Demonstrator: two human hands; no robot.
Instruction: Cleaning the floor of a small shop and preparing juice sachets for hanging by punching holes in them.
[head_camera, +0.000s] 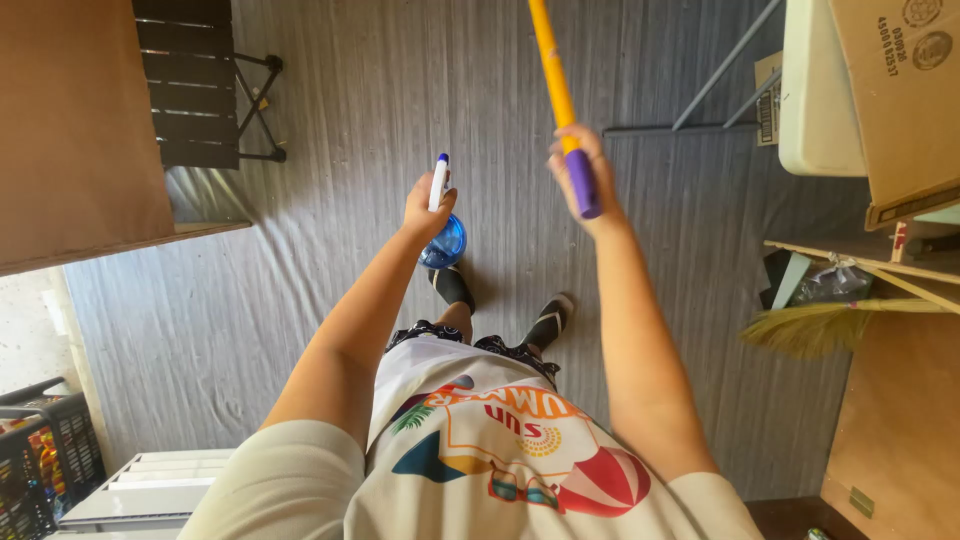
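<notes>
1. The carrying step is in hand: the left hand (428, 208), at centre frame, has its fingers wrapped around a blue spray bottle (445, 240).
2. The right hand (585, 180) closes its fingers around the purple grip of a yellow pole (552, 60), which runs to the top edge.
3. Working the pole likely needs clearance from the white table (815, 90), upper right.

The person wears a loose cream T-shirt (470, 470) with short sleeves that end above the elbows. Its front carries a bright print: an orange-edged frame, a teal triangle, a green palm frond and a red-and-white striped balloon shape. Below the shirt are dark patterned shorts (470, 345), then black socks with white stripes (548, 322). Both forearms are bare.
</notes>
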